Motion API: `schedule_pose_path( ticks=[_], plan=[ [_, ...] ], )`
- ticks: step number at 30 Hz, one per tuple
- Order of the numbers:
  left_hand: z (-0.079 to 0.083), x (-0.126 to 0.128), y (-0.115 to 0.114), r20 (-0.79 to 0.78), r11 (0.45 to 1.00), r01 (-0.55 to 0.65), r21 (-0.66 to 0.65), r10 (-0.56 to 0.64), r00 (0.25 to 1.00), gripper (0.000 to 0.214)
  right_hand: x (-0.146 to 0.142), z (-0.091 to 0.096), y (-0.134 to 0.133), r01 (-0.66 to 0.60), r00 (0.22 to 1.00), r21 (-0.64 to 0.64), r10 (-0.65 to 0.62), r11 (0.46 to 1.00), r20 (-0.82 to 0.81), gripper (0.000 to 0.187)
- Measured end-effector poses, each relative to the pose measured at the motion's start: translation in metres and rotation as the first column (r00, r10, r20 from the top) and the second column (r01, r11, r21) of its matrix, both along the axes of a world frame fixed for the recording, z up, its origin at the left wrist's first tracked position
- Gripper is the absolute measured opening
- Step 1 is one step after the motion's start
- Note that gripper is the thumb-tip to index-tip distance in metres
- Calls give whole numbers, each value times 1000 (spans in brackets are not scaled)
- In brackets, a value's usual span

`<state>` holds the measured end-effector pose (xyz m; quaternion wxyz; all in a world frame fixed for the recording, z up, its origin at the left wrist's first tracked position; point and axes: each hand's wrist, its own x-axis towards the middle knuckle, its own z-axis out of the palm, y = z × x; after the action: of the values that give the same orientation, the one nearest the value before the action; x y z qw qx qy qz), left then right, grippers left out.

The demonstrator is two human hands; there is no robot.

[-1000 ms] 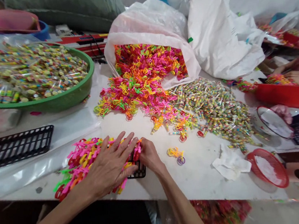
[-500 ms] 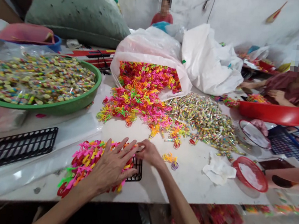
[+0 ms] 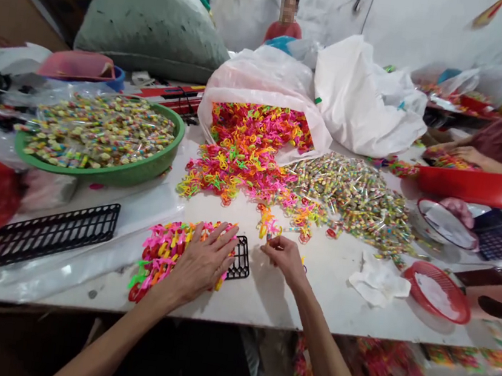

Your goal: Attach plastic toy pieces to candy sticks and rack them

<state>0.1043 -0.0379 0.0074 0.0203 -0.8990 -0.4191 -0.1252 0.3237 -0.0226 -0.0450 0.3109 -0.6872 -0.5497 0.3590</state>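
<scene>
Left hand point(image 3: 203, 261): laid palm down, reaching in from the lower left; fingers point(image 3: 221, 239) spread wide and resting on the loose pile.
Pile of neon plastic pieces point(image 3: 164, 257): located on the near part of the worktop point(image 3: 319, 300), under the left hand, overlapping a black plastic rack point(image 3: 241, 260).
Right hand point(image 3: 283, 259): held just right of the rack, wrist bent, back of hand upward; fingers point(image 3: 271, 245) drawn into a narrow pinch. Anything held is too small to be resolved.
Yellow-orange strand point(image 3: 267, 222): seen just above the pinch; contact cannot be determined.
Mid-worktop: a second black rack point(image 3: 43, 239) is placed left; a heap of wrapped candy sticks point(image 3: 350, 203) lies right.
Far: pieces are spilled from a white plastic sack point(image 3: 269, 77). A co-worker's hands point(image 3: 463, 154) are seen beyond a red basin point(image 3: 480, 187).
</scene>
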Motion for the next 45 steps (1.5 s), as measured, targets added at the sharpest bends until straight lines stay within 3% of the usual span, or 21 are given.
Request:
schedule_pose_path(
  ticks=[3,9,14,19,23,27,31,40,45],
  plan=[
    [-2,-1,1,-27,1000,2,-24,-2,1000,37,-17,-5,-23,-5,929,-42,-11,999,-370,21],
    [-3,0,3,-64,998,7,-59,-11,998,38,-26,-9,-29,38,837,-100,-86,994,-541,23],
    [-4,0,5,-65,997,13,-70,-18,998,39,-28,-13,-31,-14,907,10,17,1000,-421,18],
    [-8,0,5,-83,997,23,-68,-28,996,39,-52,-15,-36,-76,956,129,109,989,-271,6],
    [-6,0,5,-106,997,19,-80,-27,994,40,-66,-15,-37,-215,967,179,235,960,-94,12],
    [-3,1,4,-91,993,-8,-117,-2,996,42,-67,-14,-36,-278,959,196,260,940,115,8],
    [-5,1,6,-49,993,-7,-116,1,999,40,-62,-17,-36,-348,937,216,339,912,78,16],
    [-6,1,7,-22,991,-3,-133,0,1000,38,-66,-22,-42,-266,961,249,278,931,-13,21],
    [-5,1,7,-20,989,-13,-147,10,1000,38,-61,-21,-42,-341,940,207,339,917,44,21]
  ],
)
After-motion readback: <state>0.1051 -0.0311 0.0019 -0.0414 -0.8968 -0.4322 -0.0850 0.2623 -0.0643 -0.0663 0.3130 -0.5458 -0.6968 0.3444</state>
